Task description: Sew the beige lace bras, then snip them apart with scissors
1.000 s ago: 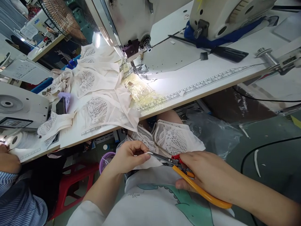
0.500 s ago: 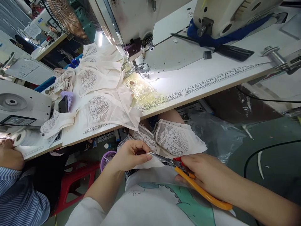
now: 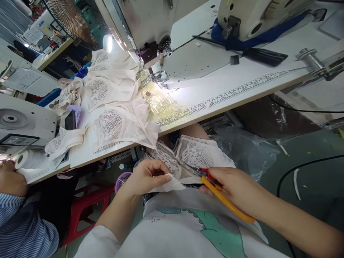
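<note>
My left hand (image 3: 150, 175) pinches the edge of a piece of white fabric (image 3: 173, 183) between thumb and fingers. My right hand (image 3: 228, 184) is closed round a pair of scissors (image 3: 225, 202) with orange and red handles. The blades point left, slightly apart from the fabric, over a white lace bra (image 3: 197, 156) that lies across my lap. More white lace bras (image 3: 113, 123) are spread on the sewing table (image 3: 231, 96), partly hanging over its front edge.
A sewing machine (image 3: 145, 21) stands over the table, its lamp lit. Yellowish plastic (image 3: 158, 100) lies below the needle. A ruler scale (image 3: 225, 95) runs along the edge. At left are another machine (image 3: 24, 118), a co-worker's arm (image 3: 12, 182), a red stool (image 3: 86, 211) and a purple basket (image 3: 122, 180).
The scissors have drawn off the fabric, and their blades now sit farther up and right, over the bra in my lap. My left hand has barely moved. The view has shifted slightly.
</note>
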Tool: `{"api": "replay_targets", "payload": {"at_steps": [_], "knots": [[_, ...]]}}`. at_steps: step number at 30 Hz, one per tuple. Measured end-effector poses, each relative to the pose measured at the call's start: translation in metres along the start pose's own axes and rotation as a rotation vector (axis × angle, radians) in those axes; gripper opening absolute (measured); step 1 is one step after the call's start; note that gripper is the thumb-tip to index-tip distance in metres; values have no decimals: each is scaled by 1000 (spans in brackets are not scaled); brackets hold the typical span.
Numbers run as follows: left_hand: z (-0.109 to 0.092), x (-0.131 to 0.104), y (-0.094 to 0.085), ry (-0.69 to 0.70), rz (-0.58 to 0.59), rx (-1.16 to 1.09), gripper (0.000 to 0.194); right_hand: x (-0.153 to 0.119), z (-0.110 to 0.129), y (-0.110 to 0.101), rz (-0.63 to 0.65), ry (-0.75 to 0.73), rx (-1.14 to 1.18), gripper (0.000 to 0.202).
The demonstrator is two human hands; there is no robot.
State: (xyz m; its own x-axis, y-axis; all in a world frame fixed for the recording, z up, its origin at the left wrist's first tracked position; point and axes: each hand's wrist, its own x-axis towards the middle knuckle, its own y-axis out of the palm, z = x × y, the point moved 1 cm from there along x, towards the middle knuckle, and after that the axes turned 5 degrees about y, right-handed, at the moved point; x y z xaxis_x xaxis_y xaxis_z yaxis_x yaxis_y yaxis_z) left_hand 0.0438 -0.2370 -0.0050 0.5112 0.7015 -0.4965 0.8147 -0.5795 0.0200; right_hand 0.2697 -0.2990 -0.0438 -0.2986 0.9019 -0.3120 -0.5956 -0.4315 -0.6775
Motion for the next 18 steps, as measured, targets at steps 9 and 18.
{"api": "replay_targets", "payload": {"at_steps": [9, 18], "knots": [[-3, -2, -2, 151, -15, 14, 22, 14, 33, 18, -59, -17, 620, 24], [-12, -12, -7, 134, -79, 5, 31, 24, 54, 12, -115, -30, 801, 26]]}}
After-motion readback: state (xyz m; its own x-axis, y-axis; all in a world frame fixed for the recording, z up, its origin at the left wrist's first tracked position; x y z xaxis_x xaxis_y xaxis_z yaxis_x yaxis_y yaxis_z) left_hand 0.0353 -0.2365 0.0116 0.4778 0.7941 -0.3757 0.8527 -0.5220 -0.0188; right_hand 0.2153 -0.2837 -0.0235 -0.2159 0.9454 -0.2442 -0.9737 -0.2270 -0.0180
